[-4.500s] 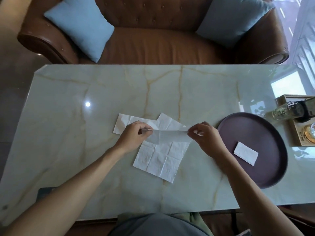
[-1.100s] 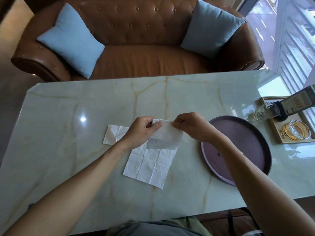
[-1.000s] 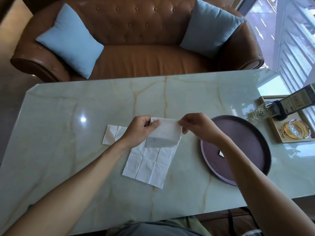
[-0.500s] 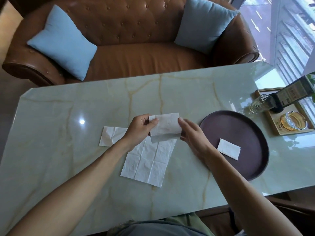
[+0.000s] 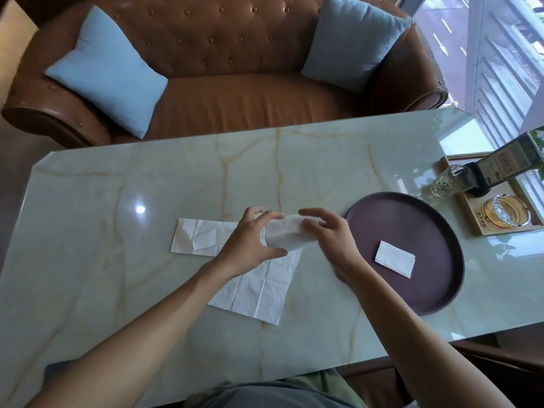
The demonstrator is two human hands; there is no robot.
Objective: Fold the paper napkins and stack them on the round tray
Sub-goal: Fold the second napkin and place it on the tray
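We see a pale marble bench point(image 5: 323, 160). Directly on it lie two unfolded napkins point(image 5: 259, 290), a round tray point(image 5: 382, 213) and a wooden tray point(image 5: 471, 222) at the right edge.

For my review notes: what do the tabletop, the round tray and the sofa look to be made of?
Tabletop: polished marble or a marble-look slab, pale green-white with tan veins and a mirror-like glare spot.
Round tray: dark purple-brown with a matte finish and a low rim; whether plastic, metal or coated wood cannot be told.
Sofa: brown leather or faux leather, button-tufted, with a soft sheen.
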